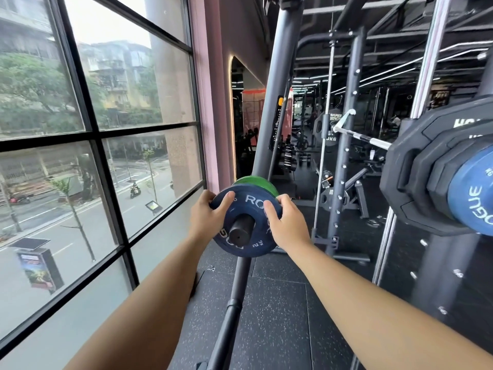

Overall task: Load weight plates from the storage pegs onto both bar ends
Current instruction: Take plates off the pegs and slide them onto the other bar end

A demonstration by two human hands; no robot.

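A small dark-blue 2 kg plate (246, 209) sits on a black storage peg (241, 230) of the rack, with a green plate (257, 185) stacked right behind it. My left hand (210, 213) grips the blue plate's left rim, thumb on its face. My right hand (286, 222) grips its right rim, fingers curled over the edge. At the right edge, the bar end (474, 193) carries black hexagonal plates (416, 166) and a blue plate on the outside.
A slanted black rack post (277, 102) rises behind the peg and another tube (234, 303) runs down to the rubber floor. A large window (93, 156) fills the left. More racks, a chrome bar (365, 138) and benches stand further back.
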